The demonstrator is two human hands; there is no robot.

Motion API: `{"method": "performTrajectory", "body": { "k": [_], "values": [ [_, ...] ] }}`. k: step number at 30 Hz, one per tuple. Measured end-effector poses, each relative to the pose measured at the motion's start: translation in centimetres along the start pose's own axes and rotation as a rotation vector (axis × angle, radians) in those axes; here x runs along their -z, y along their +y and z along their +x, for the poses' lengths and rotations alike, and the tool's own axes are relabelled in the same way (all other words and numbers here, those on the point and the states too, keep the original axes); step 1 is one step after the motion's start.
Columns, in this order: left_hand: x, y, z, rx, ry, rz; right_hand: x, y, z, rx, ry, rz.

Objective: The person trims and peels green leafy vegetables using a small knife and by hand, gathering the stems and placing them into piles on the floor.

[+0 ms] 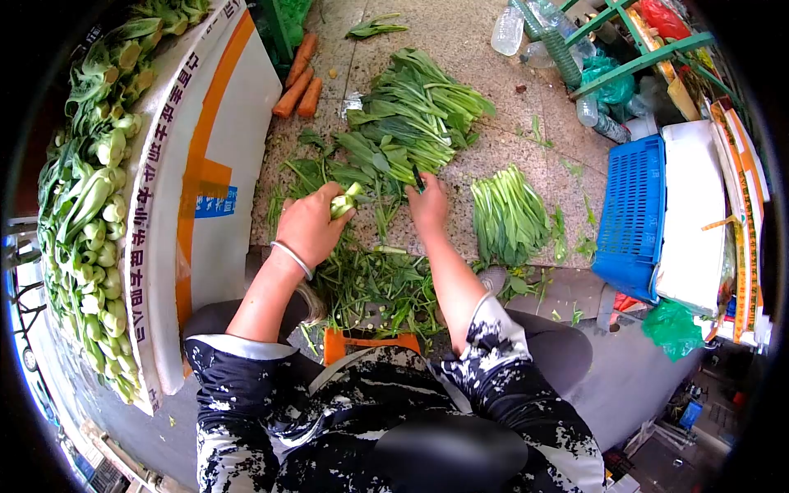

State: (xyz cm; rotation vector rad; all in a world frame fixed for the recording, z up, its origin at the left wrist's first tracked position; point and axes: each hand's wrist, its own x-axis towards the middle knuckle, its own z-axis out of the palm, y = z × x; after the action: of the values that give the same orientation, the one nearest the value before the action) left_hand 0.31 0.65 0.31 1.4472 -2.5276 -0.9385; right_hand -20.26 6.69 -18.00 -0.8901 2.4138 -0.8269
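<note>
My left hand (312,224), with a white bracelet at the wrist, is closed round a pale green vegetable stem (343,202). To its right, my right hand (428,205) has its fingers pressed together on a small dark tool (417,177), mostly hidden by the fingers. Just beyond both hands lies a large pile of leafy greens (419,107). A neater bundle of greens (509,215) rests on the stone floor to the right of my right hand. Loose leaves and trimmings (370,287) are scattered below my hands.
A white foam box (222,123) stands at left, beside stacked green vegetables (103,246). Several carrots (300,78) lie near its far end. At right are a blue basket (631,214), a green metal frame (641,62) and plastic bottles (508,31). An orange stool edge (337,347) shows near my body.
</note>
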Motion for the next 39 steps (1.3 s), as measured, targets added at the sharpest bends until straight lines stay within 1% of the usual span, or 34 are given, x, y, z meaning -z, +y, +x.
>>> {"method": "performTrajectory", "body": {
  "k": [1,2,4,5,7,9,11,12,14,15,17,22,24,27,28,29,30,31,33,34,35,37,38,39],
  "values": [
    [0.0,0.0,0.1,-0.023,0.029,-0.036,0.2,-0.6,0.4,-0.036,-0.007,-0.18],
    [-0.1,-0.1,0.1,-0.022,0.03,-0.038,0.4,-1.2,0.3,-0.019,-0.009,-0.211],
    [-0.2,-0.3,0.2,-0.046,0.082,-0.137,0.1,-0.7,1.2,0.006,-0.023,-0.228],
    [-0.3,-0.5,0.3,-0.04,0.085,-0.139,0.0,-0.4,1.5,0.026,-0.037,-0.242],
    [-0.6,-0.9,0.4,-0.117,0.188,-0.133,0.0,-0.2,1.5,0.065,-0.029,-0.232],
    [-0.4,-0.8,0.4,-0.108,0.181,-0.146,-0.1,0.1,1.5,0.1,-0.014,-0.22],
    [-0.4,-0.7,0.4,-0.103,0.176,-0.16,-0.2,0.4,1.5,0.061,-0.112,-0.114],
    [-0.3,-0.6,0.4,-0.093,0.166,-0.17,-1.2,1.6,1.9,0.063,-0.112,-0.113],
    [-0.3,-0.5,0.3,-0.082,0.16,-0.18,-3.7,4.4,3.1,0.182,0.018,0.175],
    [-0.3,-0.6,0.3,-0.076,0.17,-0.159,-3.5,3.9,3.0,0.187,0.016,0.174],
    [-0.4,-0.5,0.2,-0.07,0.183,-0.139,-2.2,2.0,2.7,0.091,-0.102,0.554],
    [-0.2,-0.3,0.1,-0.045,0.139,-0.176,0.5,-1.8,2.5,0.101,-0.153,0.447],
    [0.1,-0.1,0.1,-0.046,0.145,-0.169,2.3,-4.1,2.4,0.168,-0.102,0.61],
    [0.0,0.0,0.1,-0.051,0.153,-0.151,5.3,-7.3,1.3,0.196,0.11,0.787],
    [0.1,0.0,0.1,-0.063,0.161,-0.133,5.2,-6.3,1.6,0.203,0.113,0.786],
    [-0.1,-0.1,0.1,-0.07,0.165,-0.132,4.8,-5.0,1.8,0.085,0.047,0.688],
    [-0.1,-0.2,0.2,-0.088,0.129,-0.163,5.2,-5.3,1.6,-0.031,-0.018,0.589],
    [-0.1,-0.3,0.3,-0.102,0.097,-0.198,5.7,-5.6,1.8,-0.019,-0.016,0.59],
    [-0.2,-0.3,0.0,-0.08,0.118,-0.187,7.1,-6.5,1.2,0.144,0.106,0.708],
    [-0.1,-0.1,-0.1,-0.107,0.157,-0.175,8.4,-8.3,-0.1,0.188,0.083,0.65],
    [0.3,0.1,0.0,-0.141,0.204,-0.159,9.3,-9.5,-1.3,0.186,0.084,0.649],
    [0.8,0.7,0.1,-0.126,0.182,-0.172,10.7,-11.1,-3.5,0.269,-0.033,0.497],
    [0.8,0.9,0.1,-0.249,0.32,-0.205,10.7,-11.0,-3.9,0.371,-0.01,0.4],
    [0.8,1.1,0.1,-0.37,0.455,-0.237,11.3,-12.0,-5.2,0.366,-0.059,0.412]
  ]
}}
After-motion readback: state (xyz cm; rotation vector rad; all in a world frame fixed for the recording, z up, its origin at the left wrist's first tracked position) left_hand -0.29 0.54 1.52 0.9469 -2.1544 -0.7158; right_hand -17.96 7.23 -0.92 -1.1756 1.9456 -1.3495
